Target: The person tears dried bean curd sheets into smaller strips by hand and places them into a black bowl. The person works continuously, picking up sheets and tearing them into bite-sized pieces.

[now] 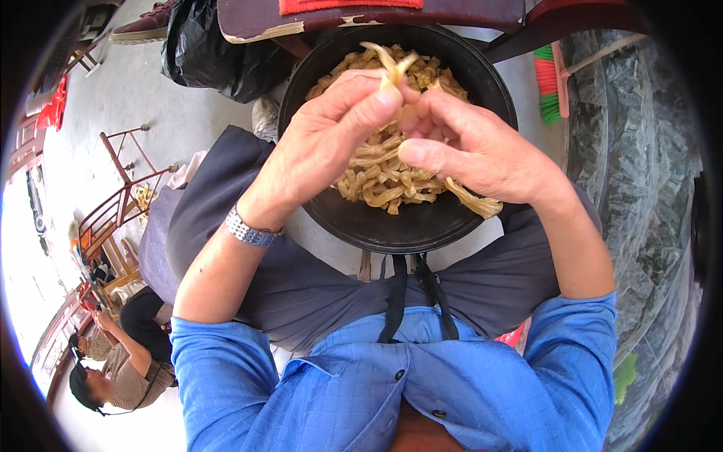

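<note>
A round black pan (367, 234) rests before me, between my knees. It holds a heap of tan, wrinkled, knotted strips (390, 189) that look like dried plant or food pieces. Above the heap, my left hand (333, 124) pinches a paler yellow strip (392, 65) between thumb and fingers, its forked ends pointing up. My right hand (474, 147) is close beside it, thumb apart from the curled fingers; whether these fingers hold part of the strip is hidden. One longer tan strip (477, 203) lies over the pan's near right rim, below my right hand.
A dark wooden chair (373, 20) with a red cloth (350, 5) stands at the pan's far edge. A black plastic bag (197, 51) is at the upper left, a broom (551, 85) at the right. Another person (130, 367) sits at the lower left near wooden furniture.
</note>
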`<state>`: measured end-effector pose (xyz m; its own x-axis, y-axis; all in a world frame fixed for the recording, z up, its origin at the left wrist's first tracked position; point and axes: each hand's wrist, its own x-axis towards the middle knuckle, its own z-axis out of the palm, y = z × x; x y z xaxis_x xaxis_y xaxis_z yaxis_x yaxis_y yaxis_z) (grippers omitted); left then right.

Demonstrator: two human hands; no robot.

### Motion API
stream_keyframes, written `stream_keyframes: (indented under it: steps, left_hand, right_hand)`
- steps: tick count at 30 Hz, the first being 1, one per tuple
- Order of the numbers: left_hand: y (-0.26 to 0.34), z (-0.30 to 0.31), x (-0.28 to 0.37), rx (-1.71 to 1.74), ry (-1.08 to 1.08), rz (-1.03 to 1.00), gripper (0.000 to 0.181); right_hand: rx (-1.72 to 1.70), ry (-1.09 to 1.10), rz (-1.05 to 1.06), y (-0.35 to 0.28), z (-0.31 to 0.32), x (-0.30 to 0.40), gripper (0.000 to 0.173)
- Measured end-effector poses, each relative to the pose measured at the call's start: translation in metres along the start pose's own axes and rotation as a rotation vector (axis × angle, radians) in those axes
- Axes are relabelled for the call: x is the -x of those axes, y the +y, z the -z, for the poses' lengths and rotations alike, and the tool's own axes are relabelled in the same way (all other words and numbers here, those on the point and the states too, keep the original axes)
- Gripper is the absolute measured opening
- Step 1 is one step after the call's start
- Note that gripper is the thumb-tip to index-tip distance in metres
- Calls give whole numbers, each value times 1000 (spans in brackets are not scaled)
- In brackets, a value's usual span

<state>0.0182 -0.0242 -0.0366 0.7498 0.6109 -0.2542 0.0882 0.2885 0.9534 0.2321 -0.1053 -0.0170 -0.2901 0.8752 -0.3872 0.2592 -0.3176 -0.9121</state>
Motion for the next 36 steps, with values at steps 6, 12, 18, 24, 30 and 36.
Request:
stream_keyframes:
  steps: [6, 12, 18, 24, 30, 36]
  left_hand:
    - [-1, -23, -5, 335, 110, 127, 52]
    - [8, -15, -10, 319, 83, -26, 54]
    - [16, -22, -4, 329, 24, 32, 52]
    - [23, -14, -6, 338, 16, 31, 46]
    - [17, -11, -12, 351, 107, -35, 41]
    - [12, -9, -13, 488, 80, -115, 21]
  right_hand:
    - [-372, 28, 36, -1, -20, -17, 40]
    - [-253, 22, -62, -14, -15, -9, 36]
    - [-129, -27, -3, -14, -10, -11, 37]
    - [-90, 81, 58, -17, -13, -7, 36]
    - [-136, 225, 132, -13, -18, -8, 28]
    - [729, 461, 600, 2, -18, -18, 25]
